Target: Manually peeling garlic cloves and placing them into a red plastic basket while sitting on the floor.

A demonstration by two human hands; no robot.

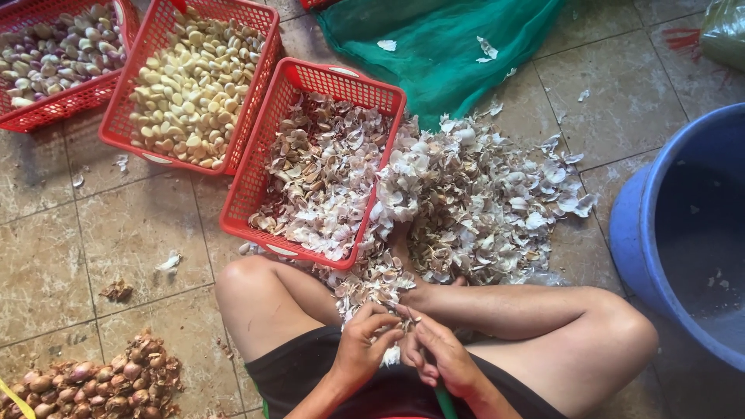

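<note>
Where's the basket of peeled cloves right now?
Head view, upper left: the clove basket sits between the shallot basket and the skins basket.

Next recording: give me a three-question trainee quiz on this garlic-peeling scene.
1. True or false: the basket nearest the person's knees holds garlic skins.
2. Which hand grips the green-handled tool? A) left hand B) right hand
3. Fill in: the blue tub stands on the person's ____ side.

Key: 1 true; 2 B; 3 right.
</note>
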